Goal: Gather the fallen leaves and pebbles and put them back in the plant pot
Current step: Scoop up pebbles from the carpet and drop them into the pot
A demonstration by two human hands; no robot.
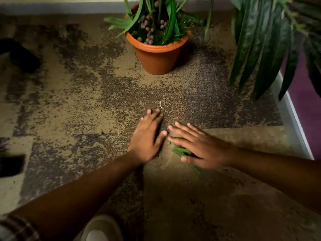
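— Where do your hands lie?
— Your left hand (147, 136) lies flat on the carpet (86, 110), your right hand (199, 146) just beside it, over the leaves (180, 151).
— And the plant pot (157, 54)?
— Well beyond both hands, pebbles (149, 34) in it.

Dim warm light, blurred, edges bowed.

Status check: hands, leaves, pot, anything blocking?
Left hand flat on carpet, open. Right hand open, over green leaves. Plant pot upright ahead. Path to it unobstructed.
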